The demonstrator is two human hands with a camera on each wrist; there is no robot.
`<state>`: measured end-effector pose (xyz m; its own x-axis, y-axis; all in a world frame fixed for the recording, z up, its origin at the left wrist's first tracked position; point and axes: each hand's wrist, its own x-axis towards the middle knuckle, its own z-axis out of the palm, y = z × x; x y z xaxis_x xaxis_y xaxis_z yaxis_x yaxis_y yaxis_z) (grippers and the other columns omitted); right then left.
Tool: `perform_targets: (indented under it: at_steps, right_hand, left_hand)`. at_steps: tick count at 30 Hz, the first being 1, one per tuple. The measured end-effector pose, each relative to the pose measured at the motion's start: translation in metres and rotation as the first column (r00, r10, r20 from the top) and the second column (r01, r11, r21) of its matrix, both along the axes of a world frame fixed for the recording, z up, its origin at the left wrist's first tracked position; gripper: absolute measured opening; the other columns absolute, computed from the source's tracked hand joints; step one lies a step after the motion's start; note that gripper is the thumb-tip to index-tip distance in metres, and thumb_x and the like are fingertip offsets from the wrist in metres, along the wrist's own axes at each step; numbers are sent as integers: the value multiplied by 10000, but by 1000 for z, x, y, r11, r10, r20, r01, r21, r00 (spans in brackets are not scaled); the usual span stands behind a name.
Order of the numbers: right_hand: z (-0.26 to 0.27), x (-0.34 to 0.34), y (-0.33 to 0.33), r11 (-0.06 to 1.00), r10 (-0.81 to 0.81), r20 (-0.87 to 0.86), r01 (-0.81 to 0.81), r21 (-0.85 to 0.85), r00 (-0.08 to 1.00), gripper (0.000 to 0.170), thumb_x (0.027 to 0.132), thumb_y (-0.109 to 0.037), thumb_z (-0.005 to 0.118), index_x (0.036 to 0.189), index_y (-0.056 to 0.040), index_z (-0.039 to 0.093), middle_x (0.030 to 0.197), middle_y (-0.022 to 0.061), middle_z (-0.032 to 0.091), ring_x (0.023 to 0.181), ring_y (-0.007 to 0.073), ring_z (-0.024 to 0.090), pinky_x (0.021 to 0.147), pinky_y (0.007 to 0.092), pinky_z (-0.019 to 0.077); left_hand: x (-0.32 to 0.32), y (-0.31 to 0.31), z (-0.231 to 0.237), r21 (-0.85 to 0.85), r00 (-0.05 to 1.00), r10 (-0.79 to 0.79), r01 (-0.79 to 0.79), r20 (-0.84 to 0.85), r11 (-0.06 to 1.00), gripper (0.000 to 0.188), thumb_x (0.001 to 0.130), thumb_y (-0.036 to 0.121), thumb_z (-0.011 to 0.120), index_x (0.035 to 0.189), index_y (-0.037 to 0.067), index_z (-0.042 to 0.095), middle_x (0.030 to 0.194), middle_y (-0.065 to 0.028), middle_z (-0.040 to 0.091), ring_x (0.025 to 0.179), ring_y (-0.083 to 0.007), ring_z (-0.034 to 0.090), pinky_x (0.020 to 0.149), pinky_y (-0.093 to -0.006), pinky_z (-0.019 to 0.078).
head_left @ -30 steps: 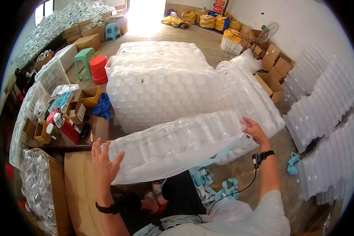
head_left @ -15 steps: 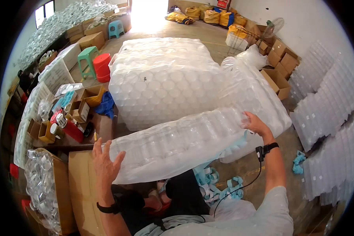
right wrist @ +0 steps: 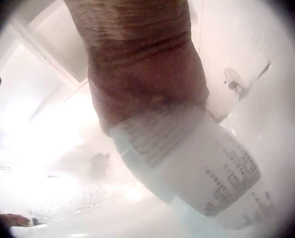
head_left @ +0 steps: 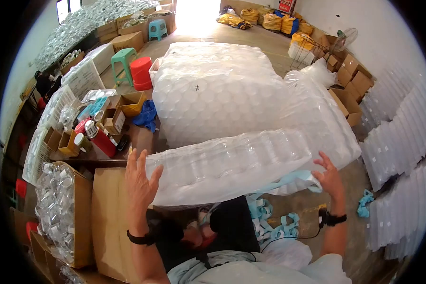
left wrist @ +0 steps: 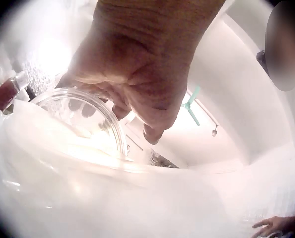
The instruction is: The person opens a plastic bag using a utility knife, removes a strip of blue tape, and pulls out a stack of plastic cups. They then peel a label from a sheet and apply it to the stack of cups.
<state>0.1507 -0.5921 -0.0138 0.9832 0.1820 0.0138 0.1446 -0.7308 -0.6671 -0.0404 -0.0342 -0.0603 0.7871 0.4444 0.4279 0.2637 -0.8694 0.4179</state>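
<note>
A long clear plastic bag (head_left: pixel 227 163) holding a row of clear round containers lies across the person's lap area. The left hand (head_left: pixel 144 180) is at its left end, fingers spread and raised; in the left wrist view the hand (left wrist: pixel 132 84) is beside a clear round rim (left wrist: pixel 120 131) at the bag's end. Off the bag's right end, the right hand (head_left: pixel 330 179) has its fingers apart, near pale blue printed strips (head_left: pixel 293 180). In the right wrist view a printed strip (right wrist: pixel 207 168) covers part of the right hand (right wrist: pixel 147 84), hiding its fingers.
Behind lies a large wrapped stack of round containers (head_left: pixel 213 99). At left are a table (head_left: pixel 144 139) with a red flask (head_left: pixel 101 141), a carton of clear containers (head_left: pixel 83 222) and a flat cardboard piece (head_left: pixel 110 222). Stacked clear sleeves (head_left: pixel 400 189) stand at right; blue strips (head_left: pixel 284 228) lie on the floor.
The right hand has come away from the bag's right end and moved lower, its fingers spreading. The left hand stays at the left end. The head view has shifted, moving the scene rightward.
</note>
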Motion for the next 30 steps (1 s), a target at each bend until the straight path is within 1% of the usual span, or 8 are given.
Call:
perform_targets:
  at_steps: [1,3,8,13,15,17,23,30]
  right_hand:
    - [-17,-11,5,1000,3,-3,-3,5,1000,821,860,-146,806,1598,-74,454,1328,206,719,1230,290,691,1029,392,543]
    - [-55,-28,16,971,237,133,-238,-9,962,761,877,-140,802,1570,-67,497,1364,188,708,1258,266,675,1031,372,542]
    - [-71,-91,140,880,360,-40,-326,344,932,666,900,-130,796,1519,-61,562,1456,188,662,1339,316,645,1075,372,511]
    - [-102,-97,206,772,581,207,-613,166,788,730,872,-128,815,1540,-65,528,1441,213,652,1320,385,637,1078,421,523]
    - [-109,-97,221,758,594,250,-636,142,764,730,869,-136,808,1538,-74,525,1423,227,653,1283,425,639,1065,460,530]
    - [-109,-101,232,781,608,16,-601,171,794,740,883,-152,787,1559,-87,493,1387,240,665,1243,432,656,1042,467,540]
    - [-141,-131,261,653,756,63,-758,-4,651,770,894,-154,751,1590,-106,424,1376,266,644,1178,470,659,989,513,557]
    - [-128,-172,320,556,831,4,-831,12,557,732,938,-137,699,1603,-143,392,1379,248,628,1120,475,672,893,532,580]
  left_hand:
    - [-3,2,-1,5,1000,3,-3,-3,1000,648,978,387,740,1493,33,566,1613,-288,429,1488,-461,423,1196,-528,393]
    - [-5,7,-8,-183,1000,-6,7,5,983,641,994,384,723,1500,28,554,1614,-294,429,1482,-459,433,1196,-519,392]
    - [-13,8,-8,-244,998,-15,0,-57,970,653,1024,414,679,1525,26,519,1611,-289,434,1488,-455,432,1203,-496,387]
    - [-14,10,-20,-254,1000,-24,28,18,967,637,985,353,732,1494,19,544,1599,-310,439,1474,-461,446,1200,-491,392]
    - [-14,11,-22,-262,999,-14,23,34,965,641,977,345,742,1489,15,544,1592,-317,441,1467,-471,448,1198,-493,394]
    - [-12,13,-31,-261,995,-32,56,97,964,645,974,337,747,1496,22,539,1588,-315,444,1459,-474,453,1195,-496,397]
    - [-11,14,-35,-291,997,-26,45,69,956,665,991,343,733,1534,36,503,1624,-298,404,1507,-456,404,1217,-486,374]
    - [-11,16,-37,-284,995,-20,48,99,958,647,986,346,735,1524,58,518,1622,-298,404,1492,-459,425,1209,-493,382]
